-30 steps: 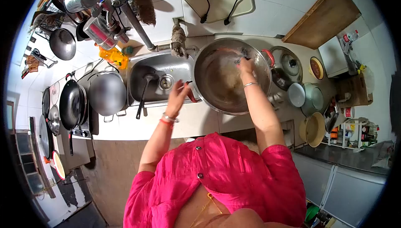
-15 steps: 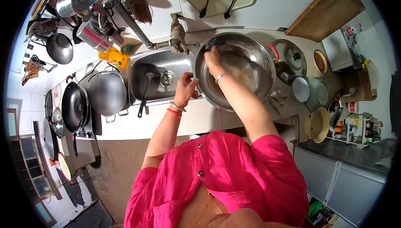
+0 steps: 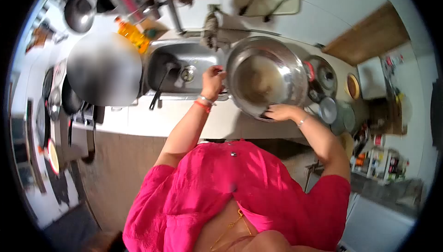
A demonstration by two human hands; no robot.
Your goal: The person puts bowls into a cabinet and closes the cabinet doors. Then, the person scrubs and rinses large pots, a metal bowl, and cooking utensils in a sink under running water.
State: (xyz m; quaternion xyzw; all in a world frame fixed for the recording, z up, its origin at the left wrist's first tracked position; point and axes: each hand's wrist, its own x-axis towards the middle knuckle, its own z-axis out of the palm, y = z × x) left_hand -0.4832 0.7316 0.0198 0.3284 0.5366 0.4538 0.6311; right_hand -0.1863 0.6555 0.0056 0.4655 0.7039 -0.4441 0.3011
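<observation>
A large stainless steel wok (image 3: 247,58) sits on the counter beside the sink, with a little murky water in its bottom. My left hand (image 3: 213,83) is closed at its left side, where a handle appears to be, mostly hidden by the fingers. A red handle (image 3: 309,71) shows on the far right side. My right hand (image 3: 282,112) is at the wok's near rim, fingers bent over the inside wall. Under its fingertips is a small dark scrubbing cloth (image 3: 266,115), mostly covered.
Left of the wok is a metal sink (image 3: 154,53) with a black-handled ladle (image 3: 162,83) in it. A glass lid (image 3: 323,76) and bowls (image 3: 328,109) stand to the right. A yellow bottle (image 3: 133,34) stands behind the sink, and a faucet (image 3: 211,30) projects above it.
My right hand has swept from the wok's far left inside to its near rim, bringing the dark cloth along. My left hand stays at the left side. The view has shifted slightly.
</observation>
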